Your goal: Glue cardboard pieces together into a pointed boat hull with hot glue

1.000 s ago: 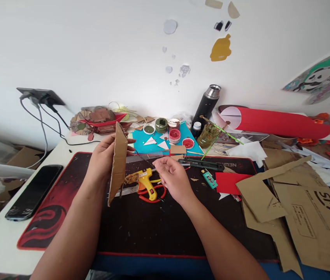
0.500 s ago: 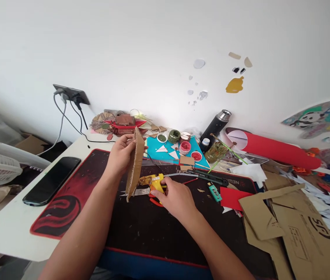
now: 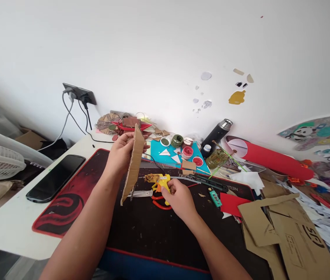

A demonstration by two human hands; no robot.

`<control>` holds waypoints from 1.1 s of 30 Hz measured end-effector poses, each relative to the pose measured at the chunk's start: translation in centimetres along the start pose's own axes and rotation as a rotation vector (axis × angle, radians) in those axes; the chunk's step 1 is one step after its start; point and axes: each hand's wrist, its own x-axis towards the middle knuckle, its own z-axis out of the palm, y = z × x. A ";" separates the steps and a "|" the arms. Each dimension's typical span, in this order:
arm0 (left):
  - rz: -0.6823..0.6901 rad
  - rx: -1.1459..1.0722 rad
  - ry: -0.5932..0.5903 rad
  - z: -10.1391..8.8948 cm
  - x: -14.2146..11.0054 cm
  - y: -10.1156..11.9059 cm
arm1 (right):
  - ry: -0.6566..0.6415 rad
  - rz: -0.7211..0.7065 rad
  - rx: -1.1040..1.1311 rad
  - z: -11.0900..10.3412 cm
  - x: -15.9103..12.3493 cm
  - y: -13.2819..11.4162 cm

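Note:
My left hand grips a flat piece of corrugated cardboard by its upper part and holds it on edge above the mat. Some of the fingers are hidden behind the board. A yellow hot glue gun is in my right hand, its stained nozzle end pointing left at the cardboard. I cannot tell whether the nozzle touches the board. Beneath the gun lie scissors with red-orange handles, their blades partly behind the cardboard.
A dark desk mat covers much of the table. A phone lies at left. Paint pots stand on a blue sheet at the back. A black flask, a red paper roll and cardboard pieces are at right.
The view has shifted slightly. My right hand and the glue gun sit a little farther right of the cardboard, uncovering more of the scissors' handles. The cardboard's lower end has swung left.

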 end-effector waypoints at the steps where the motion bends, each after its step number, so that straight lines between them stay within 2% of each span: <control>1: 0.000 0.000 -0.009 0.0 0.0 0.0 | 0.008 0.001 0.096 -0.1 0.1 0.3; 6: 0.019 0.069 -0.057 -0.5 0.0 -0.2 | 0.032 0.047 0.486 -0.8 0.6 0.9; 10: -0.018 0.162 -0.155 -0.7 0.1 -0.8 | 0.023 0.160 0.716 -1.9 0.8 0.9; 13: -0.019 0.250 -0.220 -0.5 0.2 -1.4 | 0.003 0.165 0.913 -2.7 1.1 0.6; 16: -0.005 0.313 -0.261 -0.1 0.1 -2.0 | -0.058 0.138 1.120 -3.5 1.5 0.0; 19: -0.001 0.367 -0.295 0.2 0.1 -2.4 | -0.197 0.139 1.274 -4.0 1.6 -0.6; 26: 0.035 0.481 -0.375 0.3 -0.1 -3.2 | -0.395 0.096 1.414 -4.2 1.3 -1.4; 33: 0.091 0.628 -0.399 0.4 -0.4 -3.1 | -0.435 0.034 1.359 -5.9 0.9 -2.7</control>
